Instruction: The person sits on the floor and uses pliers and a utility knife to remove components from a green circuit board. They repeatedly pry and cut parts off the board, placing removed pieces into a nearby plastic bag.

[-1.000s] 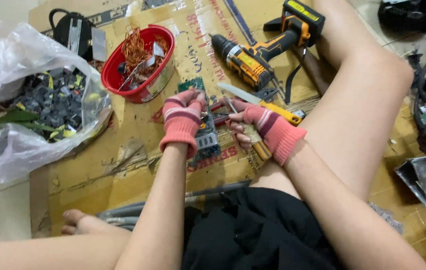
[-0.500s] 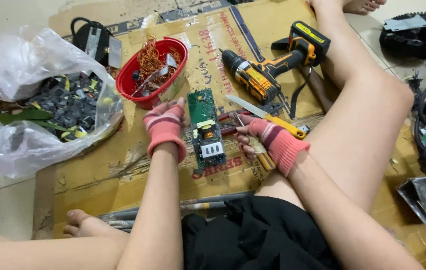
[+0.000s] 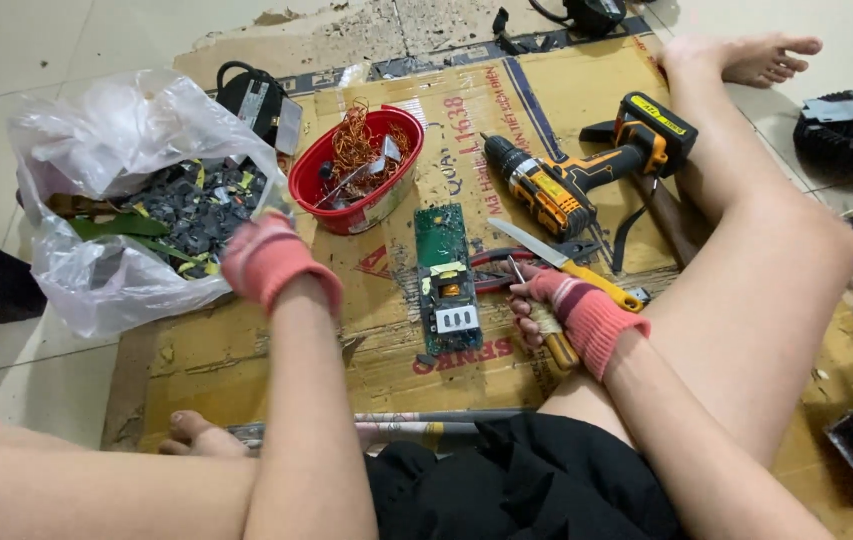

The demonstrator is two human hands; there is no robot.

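Note:
My left hand point(image 3: 268, 262), in a pink glove and blurred, hovers at the open edge of a clear plastic bag point(image 3: 106, 130) filled with small black parts. Whether it holds anything is hidden. My right hand point(image 3: 574, 305), also gloved, is closed on a yellow-handled tool point(image 3: 558, 348) whose metal tip points up near the right side of a green circuit board point(image 3: 446, 270). The board lies flat on the cardboard point(image 3: 396, 360) between my hands.
A red bowl point(image 3: 306, 190) of copper wire stands behind the board. A yellow-black cordless drill point(image 3: 566, 185), metal snips point(image 3: 546, 250) and red-handled pliers point(image 3: 491, 260) lie to the right. A black adapter point(image 3: 256, 100) sits at the back; my bare legs flank the cardboard.
My left hand has left the circuit board and swung left to the plastic bag. The right hand stays beside the board with its tool. The view has tilted down slightly.

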